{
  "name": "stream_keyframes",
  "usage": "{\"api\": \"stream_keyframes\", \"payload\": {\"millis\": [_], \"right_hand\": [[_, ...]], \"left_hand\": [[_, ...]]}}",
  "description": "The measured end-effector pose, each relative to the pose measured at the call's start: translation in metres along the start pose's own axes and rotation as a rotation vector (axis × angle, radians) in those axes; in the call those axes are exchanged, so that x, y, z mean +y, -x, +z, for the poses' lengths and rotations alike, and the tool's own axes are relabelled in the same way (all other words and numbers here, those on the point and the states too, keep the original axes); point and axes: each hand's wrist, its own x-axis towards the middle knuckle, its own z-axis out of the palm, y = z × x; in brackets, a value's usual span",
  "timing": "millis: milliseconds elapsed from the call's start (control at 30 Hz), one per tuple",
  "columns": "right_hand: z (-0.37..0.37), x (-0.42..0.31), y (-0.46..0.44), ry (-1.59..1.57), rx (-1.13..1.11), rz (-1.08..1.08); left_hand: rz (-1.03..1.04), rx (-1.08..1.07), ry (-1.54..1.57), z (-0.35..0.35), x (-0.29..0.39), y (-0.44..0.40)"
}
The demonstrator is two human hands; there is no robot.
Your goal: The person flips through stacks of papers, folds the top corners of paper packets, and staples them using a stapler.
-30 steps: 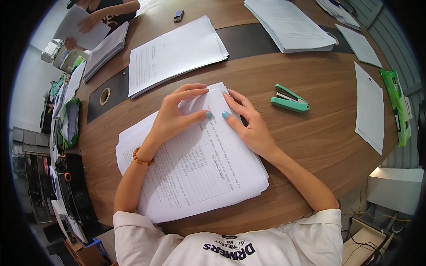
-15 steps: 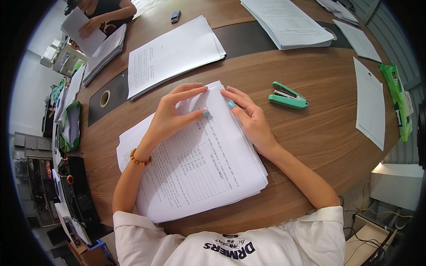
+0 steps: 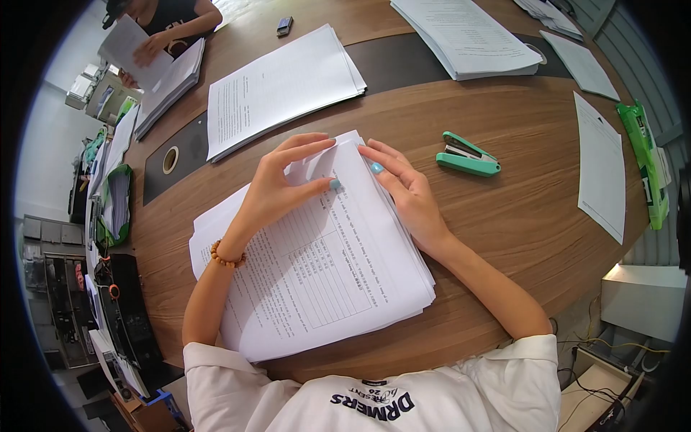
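Note:
A thick stack of printed paper lies tilted on the table in front of me, its top sheet showing lines of text and a ruled table. My left hand curls round the stack's far edge, with the fingers along that edge and the thumb on the top sheet; the paper between them looks bowed up. At the far right corner, my right hand grips the side edge, its thumb and fingertips against the sheets. The undersides of both grips are hidden. To the right of my right hand rests a green stapler.
Beyond my hands lie another paper stack and a ring-bound stack. A loose sheet and a green packet are at the right. Across the table, a person handles papers. A cable hole is at the left.
My hands and the stack stay almost still. Across the table, the other person's hand and lifted pages have shifted slightly.

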Motion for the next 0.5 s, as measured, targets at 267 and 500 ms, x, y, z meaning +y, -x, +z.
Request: {"api": "stream_keyframes", "payload": {"millis": [267,500], "right_hand": [[0.0005,0.0006,-0.001,0.001,-0.018,-0.014],[0.001,0.003,-0.0015,0.037,-0.029,-0.016]], "left_hand": [[-0.028,-0.017,0.003,0.0,0.0036,-0.0012],[0.046,-0.02,-0.037,0.0003,-0.0019,-0.0026]]}}
